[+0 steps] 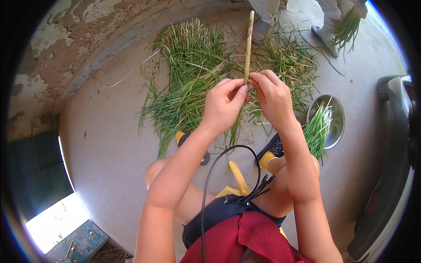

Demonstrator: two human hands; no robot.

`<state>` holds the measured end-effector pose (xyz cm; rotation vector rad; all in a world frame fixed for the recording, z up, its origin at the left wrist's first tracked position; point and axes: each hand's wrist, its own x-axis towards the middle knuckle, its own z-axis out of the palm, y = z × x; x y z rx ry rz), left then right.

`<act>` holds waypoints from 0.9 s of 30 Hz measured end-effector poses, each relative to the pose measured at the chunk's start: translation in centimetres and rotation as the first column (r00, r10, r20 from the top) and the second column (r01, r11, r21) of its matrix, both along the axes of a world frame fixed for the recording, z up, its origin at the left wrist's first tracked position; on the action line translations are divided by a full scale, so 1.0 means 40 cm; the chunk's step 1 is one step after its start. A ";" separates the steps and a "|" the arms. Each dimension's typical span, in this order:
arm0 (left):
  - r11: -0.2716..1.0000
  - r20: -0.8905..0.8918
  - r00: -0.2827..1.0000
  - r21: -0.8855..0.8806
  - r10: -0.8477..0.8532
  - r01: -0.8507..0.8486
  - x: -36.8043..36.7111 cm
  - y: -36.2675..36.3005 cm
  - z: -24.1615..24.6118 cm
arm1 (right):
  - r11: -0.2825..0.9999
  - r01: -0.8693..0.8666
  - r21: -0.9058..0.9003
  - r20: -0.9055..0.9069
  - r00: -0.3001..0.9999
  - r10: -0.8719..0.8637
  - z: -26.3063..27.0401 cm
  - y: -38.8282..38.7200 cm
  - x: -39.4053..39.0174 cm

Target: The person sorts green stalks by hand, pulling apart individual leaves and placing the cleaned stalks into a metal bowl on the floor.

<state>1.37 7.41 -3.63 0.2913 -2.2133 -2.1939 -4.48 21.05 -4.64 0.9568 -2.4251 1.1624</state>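
A leafy plant stalk (249,46) stands almost upright in the middle of the view, pale and mottled at its top end, with green leaves hanging below my hands. My left hand (227,98) pinches it between thumb and index finger. Close beside that, the fingertips of my right hand (271,95) meet at the stalk's right side. Some of my fingers hide the part being gripped. Beyond my hands, a heap of long green stalks (194,49) with brownish ends lies on the floor.
Loose leaves and trimmings (289,59) lie at the upper right. A metal basin (337,125) holds green stalks with white ends (317,126). Another person's boots (263,31) stand behind the heap; a person farther right holds a green bunch (348,28). A black cable (206,194) loops before me.
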 end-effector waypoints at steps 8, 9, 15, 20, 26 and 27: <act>0.998 -0.054 0.999 -0.070 -0.008 0.004 0.000 0.000 -0.005 | 0.999 0.026 -0.022 -0.020 0.999 -0.027 -0.009 -0.009 0.008; 0.997 -0.053 0.999 -0.073 -0.007 0.003 0.001 -0.001 -0.004 | 0.999 0.025 -0.025 -0.020 0.999 -0.025 -0.005 -0.011 0.007; 1.000 0.003 1.000 -0.021 -0.002 0.002 0.001 -0.004 0.008 | 0.986 0.131 -0.105 -0.061 0.989 -0.137 0.009 0.011 -0.031; 1.000 0.044 0.999 0.010 -0.024 0.023 0.004 -0.005 -0.003 | 0.939 0.307 -0.152 0.003 0.951 -0.311 0.025 0.050 -0.057; 0.980 0.187 0.979 0.194 -0.083 0.046 0.003 -0.026 0.004 | 0.762 0.580 -0.288 0.230 0.814 -0.533 0.047 0.128 -0.108; 0.980 0.185 0.979 0.195 -0.086 0.049 0.002 -0.023 0.004 | 0.785 0.584 -0.207 0.311 0.800 -0.513 0.047 0.138 -0.104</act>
